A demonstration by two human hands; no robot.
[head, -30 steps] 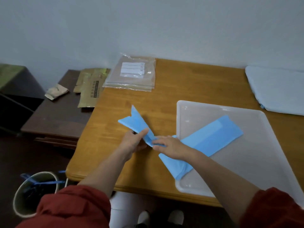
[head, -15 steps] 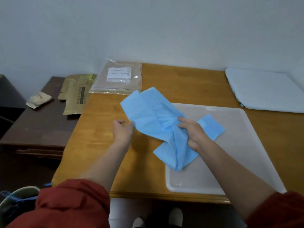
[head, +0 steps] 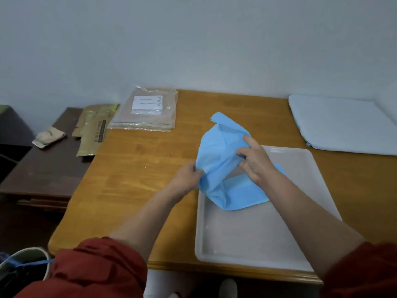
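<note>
A thin blue sheet (head: 221, 153) is lifted and bunched above the wooden table (head: 139, 179), its lower folded end lying in a translucent white tray (head: 268, 244). My left hand (head: 187, 173) grips the sheet's left edge near the tray's far left corner. My right hand (head: 255, 160) pinches the sheet's right side between thumb and fingers, above the tray. Both forearms are bare with red sleeves pushed up.
Clear plastic bags with a white label (head: 146, 110) lie at the table's back left. A pale blue folded stack (head: 343, 123) sits at the back right. Gold packets (head: 94, 127) overlap a dark side table (head: 43, 168). A bin (head: 21, 269) stands below left.
The sheet went from lying flat and folded to being lifted and opened. Both hands have since drawn closer together and moved right, bunching it over the tray's far left corner.
</note>
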